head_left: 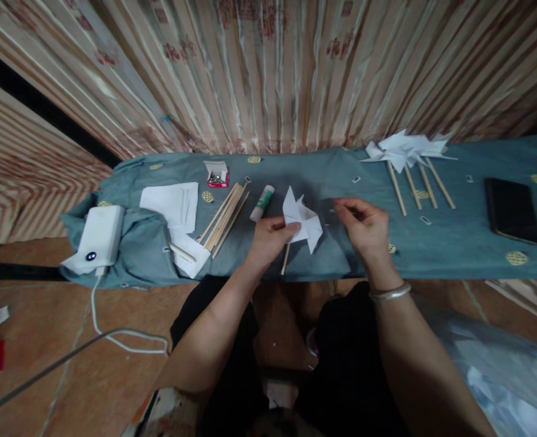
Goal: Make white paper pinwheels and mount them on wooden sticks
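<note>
My left hand (272,240) pinches a white paper pinwheel (309,227) between thumb and fingers. A wooden stick (285,260) pokes out below the pinwheel toward the table's front edge. To the right, my right hand (363,226) hovers apart from the pinwheel, thumb and fingertips pressed together. Whatever lies in that pinch is too small to name. Just left of the pinwheel lies a glue stick (262,203) with a green label. A small red and white box (217,175) holds shiny metal pins. Several loose wooden sticks (225,217) lie in a bundle beside it.
White paper sheets (172,203) lie at the left, near a white power bank (102,237) with a cable. Several pinwheels on sticks (405,150) rest at the back right. A black phone (513,209) lies far right on the green cloth (460,249). A curtain (268,79) hangs behind.
</note>
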A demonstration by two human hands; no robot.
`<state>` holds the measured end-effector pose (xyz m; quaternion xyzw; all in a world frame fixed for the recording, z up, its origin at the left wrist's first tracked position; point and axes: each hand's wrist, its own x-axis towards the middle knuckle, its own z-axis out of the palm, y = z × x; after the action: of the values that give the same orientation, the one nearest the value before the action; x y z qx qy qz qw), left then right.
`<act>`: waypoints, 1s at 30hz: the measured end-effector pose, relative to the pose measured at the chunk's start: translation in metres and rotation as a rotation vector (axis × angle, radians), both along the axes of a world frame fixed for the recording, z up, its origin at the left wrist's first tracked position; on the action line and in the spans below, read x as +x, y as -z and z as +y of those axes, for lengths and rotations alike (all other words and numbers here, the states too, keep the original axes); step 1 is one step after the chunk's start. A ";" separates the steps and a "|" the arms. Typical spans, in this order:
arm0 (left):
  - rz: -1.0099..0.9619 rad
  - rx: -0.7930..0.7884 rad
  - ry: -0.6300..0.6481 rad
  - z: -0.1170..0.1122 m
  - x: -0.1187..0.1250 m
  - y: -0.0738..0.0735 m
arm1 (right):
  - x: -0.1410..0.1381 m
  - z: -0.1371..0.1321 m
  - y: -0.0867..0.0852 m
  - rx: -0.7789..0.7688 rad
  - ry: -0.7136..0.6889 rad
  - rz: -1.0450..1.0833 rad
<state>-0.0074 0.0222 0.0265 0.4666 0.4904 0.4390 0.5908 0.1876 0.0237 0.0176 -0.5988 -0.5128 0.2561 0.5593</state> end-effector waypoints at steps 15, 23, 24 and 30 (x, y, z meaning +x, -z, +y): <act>0.630 0.706 0.169 -0.006 -0.004 -0.010 | -0.019 0.000 -0.032 -0.279 -0.293 0.525; 0.473 0.434 0.050 -0.005 -0.001 -0.006 | -0.021 -0.006 -0.029 -0.269 -0.275 0.539; 0.430 0.374 0.046 -0.005 -0.001 -0.005 | -0.022 -0.006 -0.028 -0.265 -0.264 0.540; 0.200 0.125 0.044 -0.005 0.005 -0.004 | -0.026 -0.006 -0.022 -0.198 -0.216 0.500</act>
<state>-0.0028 0.0174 0.0303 0.5546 0.5082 0.4069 0.5182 0.1616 0.0178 0.0397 -0.5108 -0.3923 0.5025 0.5768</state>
